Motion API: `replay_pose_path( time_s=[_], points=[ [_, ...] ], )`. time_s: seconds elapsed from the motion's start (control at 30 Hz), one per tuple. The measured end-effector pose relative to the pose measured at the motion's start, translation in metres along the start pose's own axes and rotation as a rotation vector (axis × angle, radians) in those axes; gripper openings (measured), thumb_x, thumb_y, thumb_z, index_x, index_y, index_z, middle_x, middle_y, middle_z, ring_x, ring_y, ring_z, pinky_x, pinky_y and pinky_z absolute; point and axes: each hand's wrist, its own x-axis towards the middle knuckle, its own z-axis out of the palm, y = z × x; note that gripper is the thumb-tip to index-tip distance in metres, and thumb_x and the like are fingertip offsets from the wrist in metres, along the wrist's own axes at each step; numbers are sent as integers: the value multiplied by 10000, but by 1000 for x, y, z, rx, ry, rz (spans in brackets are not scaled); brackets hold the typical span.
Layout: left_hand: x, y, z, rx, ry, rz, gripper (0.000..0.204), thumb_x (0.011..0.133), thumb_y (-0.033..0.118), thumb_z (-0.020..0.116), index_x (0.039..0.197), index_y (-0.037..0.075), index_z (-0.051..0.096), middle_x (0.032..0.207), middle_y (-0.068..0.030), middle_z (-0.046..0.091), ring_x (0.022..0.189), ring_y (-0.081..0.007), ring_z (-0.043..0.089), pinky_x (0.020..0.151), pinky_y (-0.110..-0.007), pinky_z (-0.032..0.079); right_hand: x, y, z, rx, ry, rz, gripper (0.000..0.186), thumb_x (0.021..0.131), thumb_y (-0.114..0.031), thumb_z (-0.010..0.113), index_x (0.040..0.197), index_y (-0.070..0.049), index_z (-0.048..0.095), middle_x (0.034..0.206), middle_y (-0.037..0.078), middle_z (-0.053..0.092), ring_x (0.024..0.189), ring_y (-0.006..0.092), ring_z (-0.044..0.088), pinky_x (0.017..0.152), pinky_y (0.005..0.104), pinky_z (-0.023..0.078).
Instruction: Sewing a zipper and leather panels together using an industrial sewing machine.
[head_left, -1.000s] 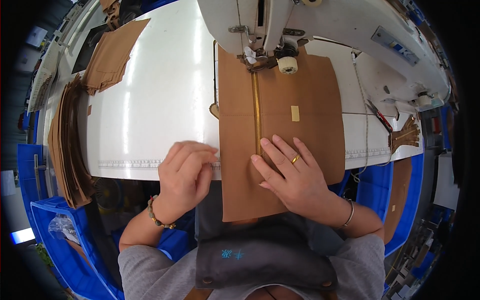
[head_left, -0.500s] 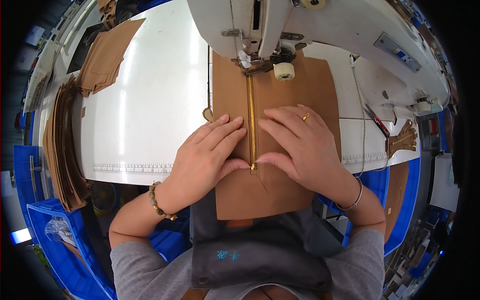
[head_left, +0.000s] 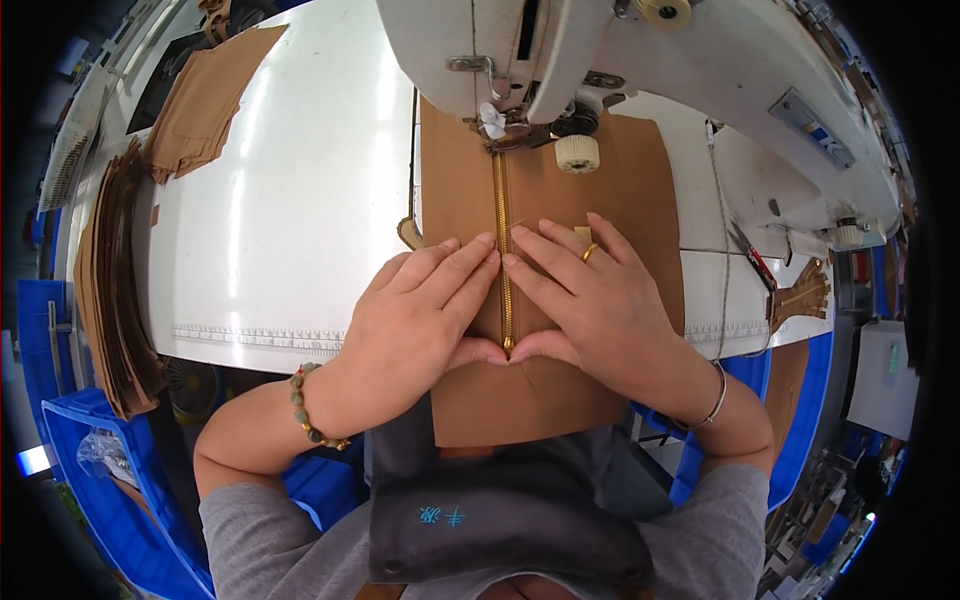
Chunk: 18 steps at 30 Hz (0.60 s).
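A brown fabric panel (head_left: 560, 405) lies on the white table and hangs over its front edge. Down its middle runs a gold metal zipper (head_left: 503, 200), its far end under the presser foot (head_left: 502, 143) of a white sewing machine (head_left: 440, 40). My left hand (head_left: 412, 312) rests flat on the panel just left of the zipper, fingers stretched out. On the other side my right hand (head_left: 600, 300) is also laid flat, fingers spread, its fingertips beside the teeth. Both thumbs come together at the zipper's near end and partly hide it.
Brown fabric pieces stand in a stack (head_left: 110, 290) at the table's left edge, with another pile (head_left: 205, 110) behind. At the right lie red-handled snips (head_left: 752, 255) and a bundle of brown zippers (head_left: 803, 292). Blue bins (head_left: 90, 405) flank the table; a printed ruler (head_left: 250, 337) runs along its front.
My right hand's fingers have slid left, close to the zipper. Both thumbs have moved nearer me and now meet over the zipper's near end.
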Motion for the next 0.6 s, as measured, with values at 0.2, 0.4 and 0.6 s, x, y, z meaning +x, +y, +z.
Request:
replay_pose_path(
  time_s=[0.2, 0.4, 0.6],
  points=[
    [4, -4, -4, 62, -4, 33, 831, 712, 527, 768, 1364, 26, 643, 1470, -70, 610, 1225, -263, 609, 1038, -410, 454, 0, 0, 1, -24, 1, -14, 767, 710, -499, 826, 1310, -49, 667, 1398, 119, 619, 1299, 288, 586, 1157, 548, 404],
    [19, -20, -2, 71, 12, 31, 815, 711, 543, 775, 1352, 53, 657, 1424, -56, 633, 1194, -269, 611, 1093, -469, 428, 10, 11, 8, -70, 25, -7, 767, 729, -517, 804, 1313, -41, 663, 1391, 112, 615, 1296, 280, 571, 1142, 539, 418],
    [36, -36, -2, 75, 42, 37, 811, 722, 550, 769, 1350, 49, 658, 1404, -61, 637, 1195, -275, 608, 1118, -489, 412, 24, 28, 14, -98, 82, -10, 752, 748, -527, 794, 1304, -38, 665, 1381, 99, 622, 1289, 261, 572, 1147, 508, 415]
  ],
)
